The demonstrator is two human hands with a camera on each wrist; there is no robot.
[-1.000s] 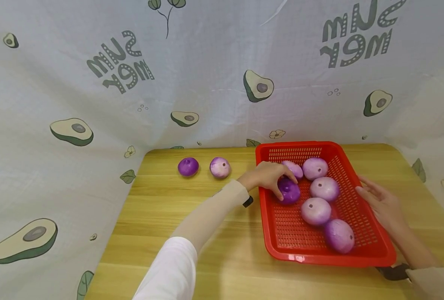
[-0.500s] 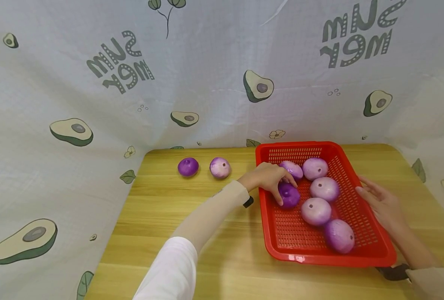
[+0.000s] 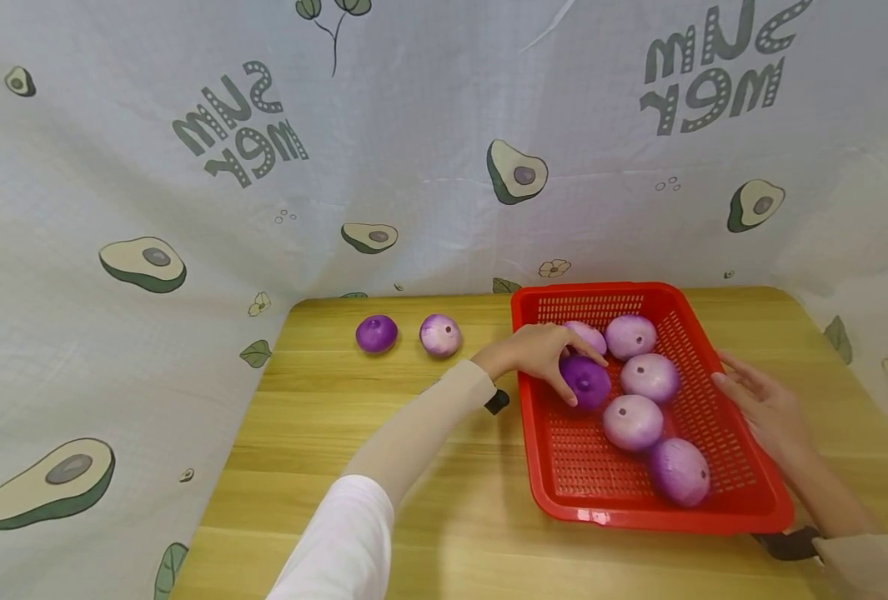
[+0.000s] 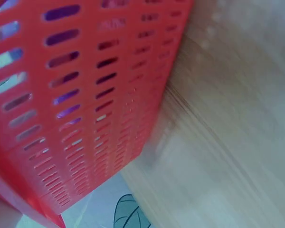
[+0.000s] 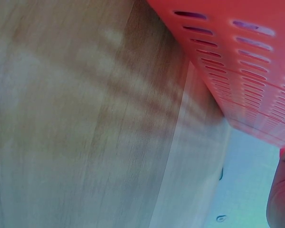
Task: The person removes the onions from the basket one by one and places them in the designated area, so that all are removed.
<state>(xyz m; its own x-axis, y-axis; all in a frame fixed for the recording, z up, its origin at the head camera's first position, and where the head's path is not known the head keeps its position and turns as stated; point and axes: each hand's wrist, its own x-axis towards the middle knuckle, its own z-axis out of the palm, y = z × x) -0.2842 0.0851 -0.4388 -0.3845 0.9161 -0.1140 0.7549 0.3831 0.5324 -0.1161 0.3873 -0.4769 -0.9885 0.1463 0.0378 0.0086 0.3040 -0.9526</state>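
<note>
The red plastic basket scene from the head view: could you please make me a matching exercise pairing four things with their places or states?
Things:
1. dark purple onion
2. red slotted plastic basket
3. pale mottled purple onion
4. right hand

States:
a. lies on the wooden table, outside the basket
b. rests open at the basket's right rim
c. gripped by the left hand
d. holds several onions

Pairs: 1-c, 2-d, 3-a, 4-b
</note>
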